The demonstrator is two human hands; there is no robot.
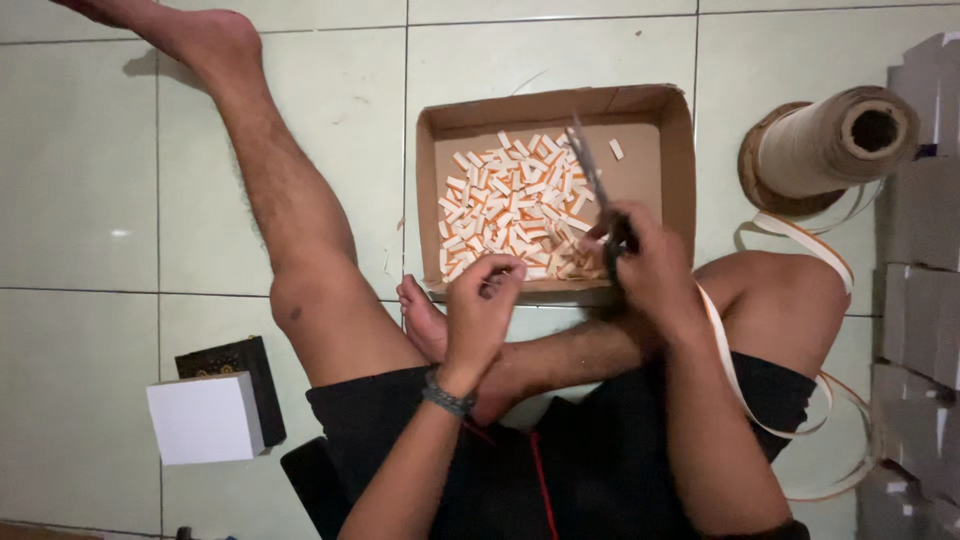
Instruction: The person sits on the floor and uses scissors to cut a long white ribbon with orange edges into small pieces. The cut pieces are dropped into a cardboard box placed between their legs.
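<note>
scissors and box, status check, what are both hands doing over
Right hand shut on scissors, blades over cardboard box. Left hand pinching at box's near edge. Box holds cut pieces. Nothing blocking.

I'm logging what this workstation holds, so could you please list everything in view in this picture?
cardboard tray: one, brown, on the floor ahead of the person.
cut pieces: many, too many to count, white and orange, piled in the tray's left half.
scissors: one pair, grey, blades over the tray.
tape roll: one, pale, lying on the floor at right.
loose strip: one, white with orange edge, trailing from the roll over the right knee.
white box: one, lower left, against a black box.
grey stacks: several, along the right edge.
floor tiles: pale green.
left hand: at the tray's near edge.
right hand: holds the scissors.
</note>
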